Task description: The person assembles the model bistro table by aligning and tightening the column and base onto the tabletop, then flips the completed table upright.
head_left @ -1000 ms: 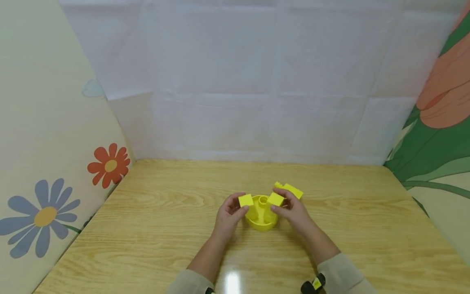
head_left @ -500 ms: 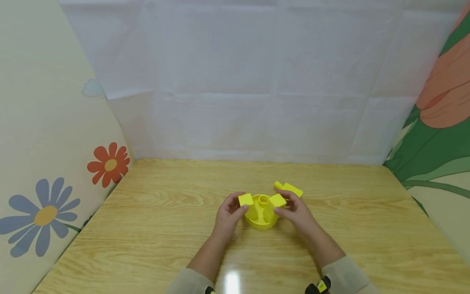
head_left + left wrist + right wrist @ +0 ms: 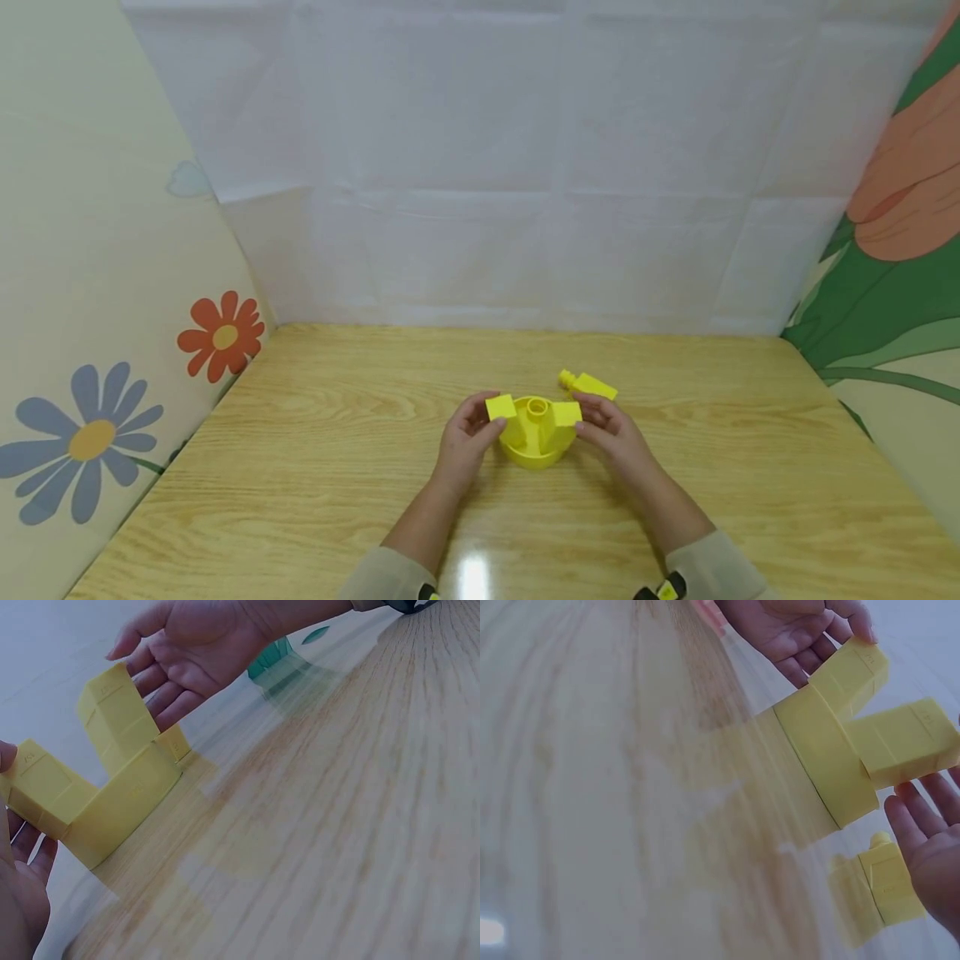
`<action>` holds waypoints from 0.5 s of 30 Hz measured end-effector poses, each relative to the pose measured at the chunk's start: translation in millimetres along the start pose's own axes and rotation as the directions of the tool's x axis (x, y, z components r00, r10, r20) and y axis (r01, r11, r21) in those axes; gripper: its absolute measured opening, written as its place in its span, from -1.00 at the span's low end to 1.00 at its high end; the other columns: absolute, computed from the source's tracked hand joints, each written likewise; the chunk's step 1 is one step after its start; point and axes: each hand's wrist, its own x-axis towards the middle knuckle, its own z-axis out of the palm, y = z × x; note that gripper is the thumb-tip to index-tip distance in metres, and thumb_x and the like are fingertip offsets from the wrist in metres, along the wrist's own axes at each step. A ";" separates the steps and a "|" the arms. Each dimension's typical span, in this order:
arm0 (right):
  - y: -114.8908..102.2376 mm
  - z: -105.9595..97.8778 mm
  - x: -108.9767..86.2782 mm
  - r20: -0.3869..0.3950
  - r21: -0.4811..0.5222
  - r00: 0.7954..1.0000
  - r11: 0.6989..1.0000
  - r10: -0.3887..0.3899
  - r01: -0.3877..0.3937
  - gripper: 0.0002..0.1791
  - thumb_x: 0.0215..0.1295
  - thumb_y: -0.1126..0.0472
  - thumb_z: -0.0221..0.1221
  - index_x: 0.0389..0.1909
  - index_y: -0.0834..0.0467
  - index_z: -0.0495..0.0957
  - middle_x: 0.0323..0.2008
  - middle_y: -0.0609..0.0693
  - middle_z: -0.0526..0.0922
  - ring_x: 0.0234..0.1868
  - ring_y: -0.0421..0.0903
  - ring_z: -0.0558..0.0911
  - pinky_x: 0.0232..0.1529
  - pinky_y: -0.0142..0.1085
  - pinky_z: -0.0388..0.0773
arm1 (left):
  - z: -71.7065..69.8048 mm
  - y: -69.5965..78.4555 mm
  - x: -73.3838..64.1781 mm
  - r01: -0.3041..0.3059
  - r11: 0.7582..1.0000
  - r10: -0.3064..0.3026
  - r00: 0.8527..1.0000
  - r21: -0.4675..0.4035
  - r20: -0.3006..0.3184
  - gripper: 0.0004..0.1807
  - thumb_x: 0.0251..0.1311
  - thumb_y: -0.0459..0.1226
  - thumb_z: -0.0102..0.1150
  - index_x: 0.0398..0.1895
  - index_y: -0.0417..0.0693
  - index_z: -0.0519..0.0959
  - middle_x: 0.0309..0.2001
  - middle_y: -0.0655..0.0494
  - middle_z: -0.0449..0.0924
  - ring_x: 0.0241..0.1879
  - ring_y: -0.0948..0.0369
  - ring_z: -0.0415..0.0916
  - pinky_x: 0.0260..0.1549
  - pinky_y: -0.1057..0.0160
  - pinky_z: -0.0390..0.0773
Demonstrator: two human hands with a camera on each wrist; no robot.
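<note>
Here on the counter [image 3: 337,467], well short of its far edge, the left hand [image 3: 463,446] pinches the left block [image 3: 501,407] in the yellow dish [image 3: 531,461], the right hand [image 3: 621,442] sits loose-fingered at the right block [image 3: 566,414], both probably light, stiff, slick: grab flat sides!

Both forearms [image 3: 420,529], in pale sleeves [image 3: 390,575], angle inward toward the far edge of the table [image 3: 315,400]. The left hand [image 3: 464,442] pinches, its thumb set against bent fingers. Facing it, the right hand [image 3: 618,435] turns its palm inward, thumb apart from loosely bent fingers.
</note>
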 end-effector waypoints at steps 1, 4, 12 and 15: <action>0.1 -0.3 -0.4 -0.002 -0.004 1.000 1.000 0.001 -0.001 -0.43 0.33 0.38 0.12 0.35 0.39 0.26 0.21 0.32 0.49 -0.01 -0.38 0.55 0.03 -0.49 0.54 | 0.0 -0.1 0.2 0.001 1.000 -0.001 1.000 0.001 0.000 -0.58 0.22 -0.44 0.19 0.17 -0.23 0.48 0.07 -0.12 0.55 -0.02 0.27 0.48 -0.02 0.45 0.51; 0.4 -0.9 -1.7 -0.015 -0.035 1.000 0.999 0.013 -0.014 -0.42 0.29 0.38 0.19 0.32 0.38 0.32 0.14 0.27 0.55 -0.03 -0.31 0.56 -0.01 -0.48 0.56 | 0.0 0.0 -0.1 -0.005 1.000 0.005 1.000 0.002 0.002 -0.58 0.22 -0.44 0.19 0.17 -0.24 0.48 0.08 -0.13 0.55 -0.02 0.28 0.48 -0.02 0.45 0.51; 2.4 2.0 -3.9 -0.015 -0.107 1.000 0.994 0.000 -0.002 -0.46 0.20 0.32 0.32 0.21 0.29 0.45 0.07 0.20 0.57 0.00 -0.15 0.55 -0.02 -0.41 0.59 | -0.7 -2.3 0.5 -0.023 1.000 0.023 1.000 0.006 0.005 -0.58 0.21 -0.43 0.19 0.16 -0.25 0.48 -0.01 0.10 0.58 -0.04 0.30 0.50 -0.04 0.45 0.53; 2.6 3.7 -4.1 -0.010 -0.142 1.000 0.990 -0.019 0.017 -0.45 0.20 0.32 0.32 0.22 0.28 0.44 0.09 0.22 0.55 -0.02 -0.18 0.54 -0.04 -0.43 0.57 | -0.7 -1.7 0.1 -0.018 1.000 0.018 1.000 0.002 0.006 -0.58 0.22 -0.43 0.19 0.17 -0.25 0.48 0.00 0.10 0.58 -0.03 0.30 0.50 -0.03 0.45 0.52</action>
